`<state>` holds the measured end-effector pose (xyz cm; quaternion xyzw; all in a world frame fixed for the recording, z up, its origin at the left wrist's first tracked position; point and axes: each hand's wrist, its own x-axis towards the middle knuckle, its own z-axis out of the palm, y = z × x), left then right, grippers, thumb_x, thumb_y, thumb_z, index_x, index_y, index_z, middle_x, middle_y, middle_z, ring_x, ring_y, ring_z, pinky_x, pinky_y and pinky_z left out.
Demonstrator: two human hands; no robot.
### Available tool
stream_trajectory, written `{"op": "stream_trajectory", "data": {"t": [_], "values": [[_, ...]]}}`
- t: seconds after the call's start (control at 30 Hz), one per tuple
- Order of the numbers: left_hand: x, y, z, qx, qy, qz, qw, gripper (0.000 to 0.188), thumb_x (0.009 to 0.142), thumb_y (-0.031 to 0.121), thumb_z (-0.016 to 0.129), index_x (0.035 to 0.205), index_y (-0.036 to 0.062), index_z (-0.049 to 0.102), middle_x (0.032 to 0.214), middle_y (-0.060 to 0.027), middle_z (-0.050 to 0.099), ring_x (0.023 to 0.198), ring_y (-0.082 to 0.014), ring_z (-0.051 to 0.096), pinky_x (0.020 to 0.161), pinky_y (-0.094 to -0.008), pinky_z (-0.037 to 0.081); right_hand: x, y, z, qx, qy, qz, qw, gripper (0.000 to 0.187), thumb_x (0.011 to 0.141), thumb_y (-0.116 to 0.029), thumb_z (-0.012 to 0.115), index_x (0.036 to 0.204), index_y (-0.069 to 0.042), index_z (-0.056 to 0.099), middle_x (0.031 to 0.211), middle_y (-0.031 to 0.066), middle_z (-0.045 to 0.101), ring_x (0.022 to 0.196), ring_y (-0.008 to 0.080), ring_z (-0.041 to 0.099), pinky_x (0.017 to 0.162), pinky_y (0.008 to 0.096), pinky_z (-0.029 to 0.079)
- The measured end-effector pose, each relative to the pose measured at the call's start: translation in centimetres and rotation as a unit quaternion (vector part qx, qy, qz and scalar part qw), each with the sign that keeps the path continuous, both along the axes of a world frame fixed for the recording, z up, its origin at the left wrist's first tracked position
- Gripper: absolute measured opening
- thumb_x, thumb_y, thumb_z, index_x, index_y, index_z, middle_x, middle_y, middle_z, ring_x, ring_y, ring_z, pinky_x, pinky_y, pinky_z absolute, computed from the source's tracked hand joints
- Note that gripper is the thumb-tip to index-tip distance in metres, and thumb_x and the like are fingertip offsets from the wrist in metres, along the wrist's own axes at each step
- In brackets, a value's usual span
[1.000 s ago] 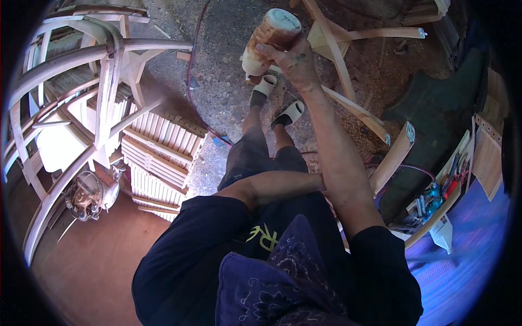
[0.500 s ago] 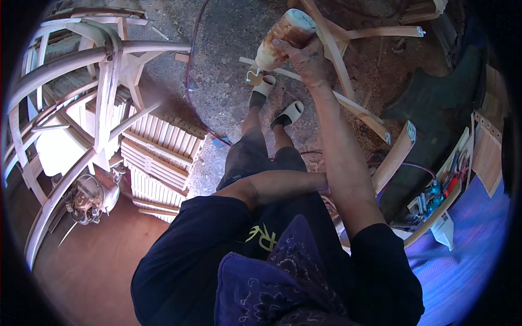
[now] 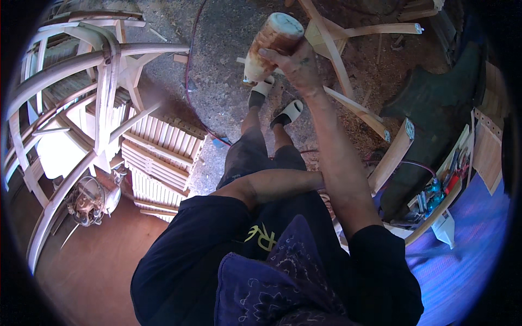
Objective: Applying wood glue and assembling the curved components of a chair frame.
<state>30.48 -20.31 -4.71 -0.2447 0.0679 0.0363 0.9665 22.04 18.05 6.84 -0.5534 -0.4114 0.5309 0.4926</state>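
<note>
My right hand [image 3: 300, 66] is wrapped round a large white glue bottle [image 3: 274, 37], stained brown, out in front of me. The bottle is tilted with its flat base up and its narrower end down toward my left foot. Its tip sits over a small tan spot, mostly covered by the bottle. My left forearm [image 3: 285, 185] crosses my waist and passes behind the right forearm, which hides my left hand. White squiggles, which look like glue, mark the end of a curved wooden piece [image 3: 396, 155] beside my right arm and the end of a wooden leg [image 3: 359, 111].
Wooden chair frames [image 3: 106, 103] and stacked slatted parts [image 3: 157, 149] stand at left, near a dusty machine [image 3: 93, 198]. A thin red hose [image 3: 188, 81] crosses the concrete floor. At right are a dark green shape [image 3: 435, 108] and a tray of tools [image 3: 435, 198].
My right hand has moved the glue bottle slightly left and nearer to me. The bottle now covers most of a small tan piece with a white squiggle that showed before.
</note>
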Motion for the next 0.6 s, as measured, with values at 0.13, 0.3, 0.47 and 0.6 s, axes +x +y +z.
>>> {"op": "stream_trajectory", "data": {"t": [0.13,0.3,0.47,0.6], "values": [[0.1,-0.1,-0.2,0.003,0.014,0.016,1.0,0.037,0.103,0.024,0.051,0.135,0.0073,0.055,0.137,-0.0119,0.053,0.118,-0.0131,0.053,0.104,-0.0295,0.04,0.9,-0.1,1.4,-0.049,0.025,-0.015,0.998,0.055,0.068,-0.021,0.086,0.113,0.0,0.062,0.103,0.0102,0.07,0.094,0.0194,0.067,0.085,0.0338,0.054],[-0.9,-0.6,0.8,0.028,0.057,-0.015,0.998,0.035,0.103,0.022,0.05,0.134,0.0069,0.056,0.136,-0.0127,0.054,0.117,-0.0127,0.053,0.102,-0.0285,0.041,1.1,2.3,-2.3,0.009,0.002,-0.022,1.0,0.052,0.069,-0.019,0.084,0.111,0.001,0.063,0.102,0.0107,0.07,0.091,0.0179,0.068,0.082,0.0323,0.055],[0.7,0.1,2.0,0.13,0.269,-0.137,0.944,0.033,0.103,0.021,0.05,0.132,0.0066,0.057,0.134,-0.0128,0.055,0.116,-0.014,0.054,0.102,-0.0292,0.041,1.3,1.6,-0.9,-0.043,0.047,-0.014,0.998,0.053,0.069,-0.02,0.084,0.111,0.003,0.062,0.104,0.0113,0.069,0.093,0.0176,0.067,0.083,0.0319,0.055],[0.5,-0.4,3.6,0.211,0.414,-0.239,0.853,0.033,0.103,0.021,0.049,0.131,0.0064,0.058,0.133,-0.0128,0.055,0.115,-0.015,0.055,0.102,-0.0297,0.042,2.2,0.1,-0.7,-0.04,-0.005,0.001,0.999,0.058,0.069,-0.024,0.085,0.114,0.002,0.061,0.105,0.0113,0.069,0.095,0.019,0.067,0.084,0.0323,0.055]]}}
